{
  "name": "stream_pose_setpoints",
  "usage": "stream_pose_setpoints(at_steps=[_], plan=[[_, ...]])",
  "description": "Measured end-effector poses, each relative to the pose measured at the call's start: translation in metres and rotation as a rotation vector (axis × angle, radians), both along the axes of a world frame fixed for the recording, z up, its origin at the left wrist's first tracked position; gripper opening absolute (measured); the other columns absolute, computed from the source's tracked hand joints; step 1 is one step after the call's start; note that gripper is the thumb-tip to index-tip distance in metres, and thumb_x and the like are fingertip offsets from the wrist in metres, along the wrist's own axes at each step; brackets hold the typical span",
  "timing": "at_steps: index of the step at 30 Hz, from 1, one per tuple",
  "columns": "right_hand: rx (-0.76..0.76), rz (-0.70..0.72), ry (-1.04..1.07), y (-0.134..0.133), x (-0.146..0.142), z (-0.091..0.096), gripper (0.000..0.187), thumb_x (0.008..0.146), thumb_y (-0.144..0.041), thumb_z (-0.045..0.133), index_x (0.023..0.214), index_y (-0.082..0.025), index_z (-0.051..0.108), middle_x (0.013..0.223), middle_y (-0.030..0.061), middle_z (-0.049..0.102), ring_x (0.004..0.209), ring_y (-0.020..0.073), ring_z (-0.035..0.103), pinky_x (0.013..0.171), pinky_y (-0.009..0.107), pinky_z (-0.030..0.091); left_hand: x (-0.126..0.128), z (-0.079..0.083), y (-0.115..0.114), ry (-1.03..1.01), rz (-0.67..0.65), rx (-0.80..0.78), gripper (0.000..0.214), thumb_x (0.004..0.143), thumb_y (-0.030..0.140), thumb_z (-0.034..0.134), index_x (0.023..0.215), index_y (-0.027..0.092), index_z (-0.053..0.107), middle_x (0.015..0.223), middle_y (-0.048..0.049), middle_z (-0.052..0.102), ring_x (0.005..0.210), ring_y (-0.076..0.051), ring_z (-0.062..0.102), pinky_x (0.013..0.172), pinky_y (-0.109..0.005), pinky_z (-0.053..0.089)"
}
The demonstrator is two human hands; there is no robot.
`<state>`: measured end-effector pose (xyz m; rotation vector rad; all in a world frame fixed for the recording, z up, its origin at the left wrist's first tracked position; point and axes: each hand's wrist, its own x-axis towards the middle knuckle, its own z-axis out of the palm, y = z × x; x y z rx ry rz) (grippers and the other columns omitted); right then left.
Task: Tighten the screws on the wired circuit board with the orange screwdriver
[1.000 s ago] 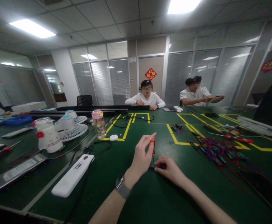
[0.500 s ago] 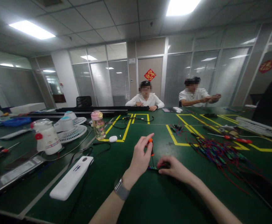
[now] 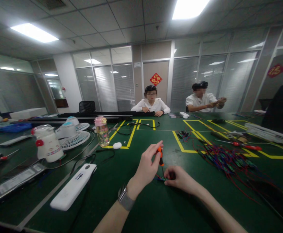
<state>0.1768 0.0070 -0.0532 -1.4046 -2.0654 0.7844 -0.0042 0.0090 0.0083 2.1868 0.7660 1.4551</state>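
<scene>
My left hand (image 3: 149,162) is closed around the handle of an orange and black screwdriver (image 3: 161,159), fingers pointing up and forward. Its thin shaft points down to a small green circuit board (image 3: 161,178) on the table. I cannot tell whether the tip touches a screw. At the board's right end, my right hand (image 3: 176,176) pinches the board between thumb and forefinger. Something dark, perhaps wires, lies partly hidden under the right fingers.
A tangle of red and blue wired boards (image 3: 226,158) lies to the right, near a red screwdriver (image 3: 247,145). A white power bank-like case (image 3: 73,187), pink-lidded bottle (image 3: 102,131) and white fans (image 3: 74,139) stand left. Two people (image 3: 151,104) sit across the green table.
The screwdriver has shifted slightly right and now leans with its handle to the left. My left hand has moved a little right with it; my right hand stays at the board.
</scene>
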Motion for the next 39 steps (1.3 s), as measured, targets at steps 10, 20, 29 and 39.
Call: stream_pose_setpoints(at_steps=[10, 20, 29, 39], plan=[[0.111, -0.040, 0.103, 0.004, -0.009, -0.014, 0.008, 0.068, -0.016, 0.071, 0.075, -0.016, 0.071, 0.078, 0.0024, 0.065, 0.074, 0.0175, 0.060, 0.069, 0.027, 0.047, 0.003, -0.001, -0.001, -0.041, -0.002, -0.015, 0.037, 0.098, 0.019, 0.041, 0.133, 0.024, 0.054, 0.109, -0.0064, 0.061, 0.096, -0.016, 0.061, 0.085, -0.030, 0.051], [0.107, -0.027, 0.108, 0.002, -0.008, -0.011, 0.007, 0.069, -0.016, 0.071, 0.076, -0.015, 0.073, 0.078, 0.0024, 0.064, 0.076, 0.0177, 0.060, 0.071, 0.027, 0.047, 0.001, -0.001, 0.002, -0.073, 0.038, -0.009, 0.033, 0.096, 0.021, 0.046, 0.127, 0.022, 0.059, 0.108, -0.0066, 0.063, 0.095, -0.017, 0.062, 0.084, -0.030, 0.051], [0.128, -0.032, 0.105, 0.004, -0.008, -0.016, 0.007, 0.069, -0.013, 0.071, 0.075, -0.015, 0.073, 0.077, 0.0024, 0.064, 0.075, 0.0174, 0.059, 0.070, 0.027, 0.046, 0.002, 0.001, -0.001, -0.088, -0.017, -0.031, 0.034, 0.098, 0.020, 0.041, 0.126, 0.023, 0.060, 0.110, -0.0066, 0.063, 0.101, -0.017, 0.060, 0.089, -0.031, 0.049], [0.119, -0.031, 0.100, 0.003, -0.009, -0.014, 0.008, 0.069, -0.014, 0.071, 0.076, -0.016, 0.073, 0.078, 0.0029, 0.064, 0.076, 0.0183, 0.059, 0.071, 0.028, 0.045, 0.001, -0.002, 0.002, -0.097, 0.000, -0.045, 0.036, 0.097, 0.021, 0.043, 0.130, 0.025, 0.057, 0.110, -0.0064, 0.060, 0.100, -0.017, 0.060, 0.087, -0.031, 0.049]])
